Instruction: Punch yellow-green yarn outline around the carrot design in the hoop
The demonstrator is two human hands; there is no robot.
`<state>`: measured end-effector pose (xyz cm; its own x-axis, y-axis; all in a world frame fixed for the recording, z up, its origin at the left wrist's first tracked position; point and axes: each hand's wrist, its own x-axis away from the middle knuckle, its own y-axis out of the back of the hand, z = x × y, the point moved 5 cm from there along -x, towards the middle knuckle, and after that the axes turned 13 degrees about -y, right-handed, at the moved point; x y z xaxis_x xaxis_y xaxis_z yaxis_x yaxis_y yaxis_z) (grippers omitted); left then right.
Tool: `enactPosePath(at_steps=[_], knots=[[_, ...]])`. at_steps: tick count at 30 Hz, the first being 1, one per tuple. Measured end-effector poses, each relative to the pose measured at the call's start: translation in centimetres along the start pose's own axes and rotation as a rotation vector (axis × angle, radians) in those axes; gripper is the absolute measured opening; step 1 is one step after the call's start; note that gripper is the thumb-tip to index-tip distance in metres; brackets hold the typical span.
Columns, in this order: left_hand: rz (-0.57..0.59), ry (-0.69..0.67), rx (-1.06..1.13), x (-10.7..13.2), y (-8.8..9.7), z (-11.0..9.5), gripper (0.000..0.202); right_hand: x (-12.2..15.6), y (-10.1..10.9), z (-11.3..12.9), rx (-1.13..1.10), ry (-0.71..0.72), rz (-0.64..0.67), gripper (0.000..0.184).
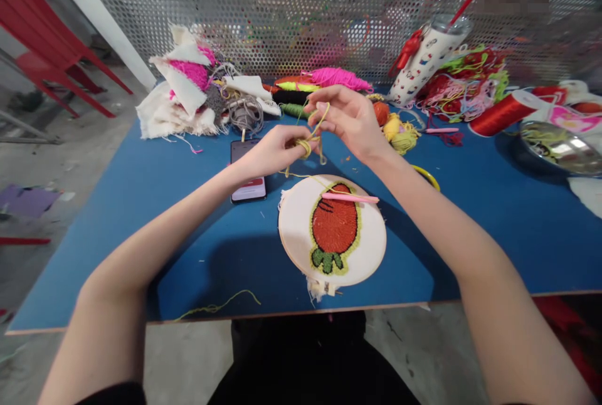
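Note:
A small bundle of yellow-green yarn (pixel 305 147) is gripped in the fingers of my left hand (pixel 278 149). My right hand (pixel 350 121), up and to the right, pinches a strand of the same yarn, which stretches between the two hands. Below them an embroidery hoop (pixel 294 229) lies on the table, its white cloth bearing an orange carrot design (pixel 335 226) with green leaves and a yellow-green outline. Across the carrot's upper end rests a pink punch needle (pixel 350 198), with a yarn strand running near it.
A phone (pixel 249 189) lies left of the hoop. Cloth scraps (pixel 188 101), yarn skeins (pixel 338 79), a tilted tumbler (pixel 426 63), a red thread spool (pixel 501 113) and a metal bowl (pixel 564 148) line the back and right. Perforated metal (pixel 263 16) stands behind the blue table (pixel 197 267).

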<state>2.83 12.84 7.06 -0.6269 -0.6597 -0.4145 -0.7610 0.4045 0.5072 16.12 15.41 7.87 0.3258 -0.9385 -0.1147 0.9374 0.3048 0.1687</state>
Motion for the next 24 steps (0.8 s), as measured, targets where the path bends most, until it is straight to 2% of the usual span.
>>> enactPosePath(at_steps=[2, 6, 8, 10, 13, 16, 18, 20, 22, 24], knots=[[-0.073, -0.049, -0.023, -0.1, 0.6, -0.5, 0.019, -0.3, 0.1, -1.3, 0.000, -0.031, 0.019, 0.042], [-0.228, -0.103, 0.022, -0.2, 1.6, -1.4, 0.018, 0.2, -1.4, -3.9, -0.019, -0.189, 0.353, 0.049], [-0.319, -0.072, 0.087, -0.2, 2.1, -1.5, 0.020, 0.7, -1.6, -4.6, 0.031, -0.238, 0.435, 0.056], [-0.378, -0.012, 0.158, -0.2, 2.4, -1.4, 0.024, 0.7, -0.7, -5.0, 0.111, -0.224, 0.372, 0.053], [-0.395, 0.083, 0.228, -0.2, 2.6, -0.8, 0.027, 0.1, 1.8, -5.8, 0.247, -0.151, 0.173, 0.033], [-0.309, 0.192, 0.282, -0.2, 2.1, 0.2, 0.027, -0.6, 4.5, -6.5, 0.373, -0.078, -0.078, 0.018], [-0.216, 0.263, 0.304, -0.1, 1.4, 0.9, 0.027, -0.8, 5.5, -6.9, 0.364, -0.084, -0.210, 0.014], [-0.188, 0.295, 0.295, -0.1, 1.0, 1.3, 0.027, -0.8, 5.4, -6.9, 0.311, -0.092, -0.201, 0.014], [-0.210, 0.294, 0.284, -0.1, 0.9, 1.3, 0.026, -0.5, 4.0, -6.4, 0.278, -0.078, -0.059, 0.023], [-0.220, 0.288, 0.279, -0.1, 0.8, 1.1, 0.025, 0.1, 2.2, -5.9, 0.306, -0.065, 0.140, 0.038]])
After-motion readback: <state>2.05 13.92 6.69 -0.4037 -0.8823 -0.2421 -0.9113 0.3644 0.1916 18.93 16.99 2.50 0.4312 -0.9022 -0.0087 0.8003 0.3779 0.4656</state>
